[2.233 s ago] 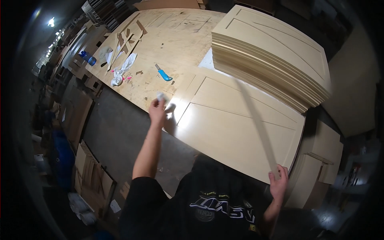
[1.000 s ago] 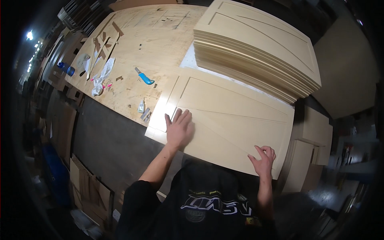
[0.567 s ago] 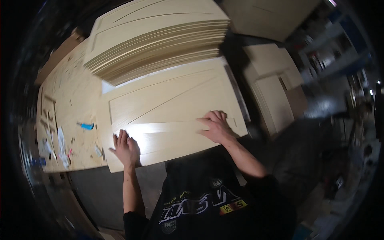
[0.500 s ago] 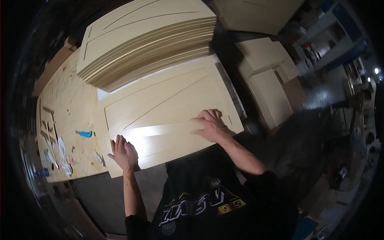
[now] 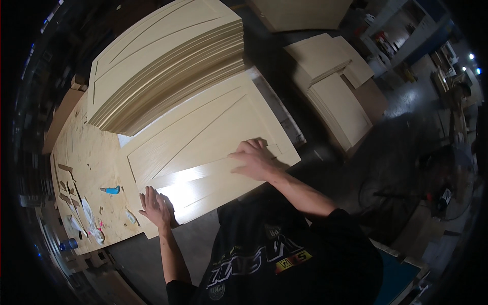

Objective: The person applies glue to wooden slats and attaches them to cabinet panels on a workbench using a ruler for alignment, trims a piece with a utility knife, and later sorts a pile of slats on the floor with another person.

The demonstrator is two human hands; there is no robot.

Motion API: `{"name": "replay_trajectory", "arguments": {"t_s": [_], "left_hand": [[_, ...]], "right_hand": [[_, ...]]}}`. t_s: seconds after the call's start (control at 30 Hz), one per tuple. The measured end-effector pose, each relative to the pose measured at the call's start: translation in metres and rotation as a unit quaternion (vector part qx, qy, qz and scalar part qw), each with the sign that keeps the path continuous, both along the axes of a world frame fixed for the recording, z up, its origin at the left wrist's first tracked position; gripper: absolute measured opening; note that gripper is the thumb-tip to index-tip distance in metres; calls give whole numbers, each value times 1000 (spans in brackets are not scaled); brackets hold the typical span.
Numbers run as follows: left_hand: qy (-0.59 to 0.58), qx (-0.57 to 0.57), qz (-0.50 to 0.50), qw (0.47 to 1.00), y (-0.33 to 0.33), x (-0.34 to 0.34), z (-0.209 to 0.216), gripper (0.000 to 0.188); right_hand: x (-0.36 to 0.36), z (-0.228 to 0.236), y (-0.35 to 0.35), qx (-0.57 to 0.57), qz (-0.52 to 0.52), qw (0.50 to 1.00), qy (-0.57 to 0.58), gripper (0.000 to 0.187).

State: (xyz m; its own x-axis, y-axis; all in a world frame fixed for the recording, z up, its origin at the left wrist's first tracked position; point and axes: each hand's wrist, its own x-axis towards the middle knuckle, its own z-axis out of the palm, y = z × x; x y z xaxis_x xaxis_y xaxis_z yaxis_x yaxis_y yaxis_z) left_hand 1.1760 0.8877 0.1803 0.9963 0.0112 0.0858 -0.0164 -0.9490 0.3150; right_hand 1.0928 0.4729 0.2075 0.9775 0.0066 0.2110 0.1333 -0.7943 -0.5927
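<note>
A pale wooden panel with a recessed field and a diagonal line lies flat in front of me, light glaring off its near strip. My left hand rests on its near left corner, fingers stretched out and holding nothing. Toward the panel's right end, my right hand lies on the near strip, thumb apart from its bent fingers, which seem to touch the surface. The undersides of both hands are hidden. Directly behind the panel rises a tall stack of similar panels.
On the worn wooden tabletop at left lie a blue utility knife, a small bottle, wood offcuts and crumpled white plastic. More stacked boards stand beyond the table at right.
The whole view has shifted and turned a little, moving the panel and stack leftward in the picture. Both hands stay on nearly the same parts of the panel.
</note>
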Motion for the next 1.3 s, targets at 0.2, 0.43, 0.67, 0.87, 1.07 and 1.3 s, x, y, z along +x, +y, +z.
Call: {"name": "replay_trajectory", "arguments": {"t_s": [0.2,0.43,0.67,0.87,1.07,1.3], "left_hand": [[-12,-3,-11,1000,4,1,-3,46],[-16,1,-4,1000,1,0,-1,45],[-24,23,-34,999,-3,-4,6,46],[-17,26,-45,998,-12,14,0,47],[-36,57,13,998,9,-9,4,48],[-104,5,2,995,-21,5,6,42]], "right_hand": [[3,-3,0,-11,-2,1000,-16,40],[4,-1,-2,-16,-3,1000,-10,40],[-2,0,-5,-13,4,1000,17,40],[-3,9,-12,-61,-19,997,-52,43],[-8,-11,-13,-135,-35,989,-49,35],[-61,-16,-78,-11,-287,957,29,91]]}}
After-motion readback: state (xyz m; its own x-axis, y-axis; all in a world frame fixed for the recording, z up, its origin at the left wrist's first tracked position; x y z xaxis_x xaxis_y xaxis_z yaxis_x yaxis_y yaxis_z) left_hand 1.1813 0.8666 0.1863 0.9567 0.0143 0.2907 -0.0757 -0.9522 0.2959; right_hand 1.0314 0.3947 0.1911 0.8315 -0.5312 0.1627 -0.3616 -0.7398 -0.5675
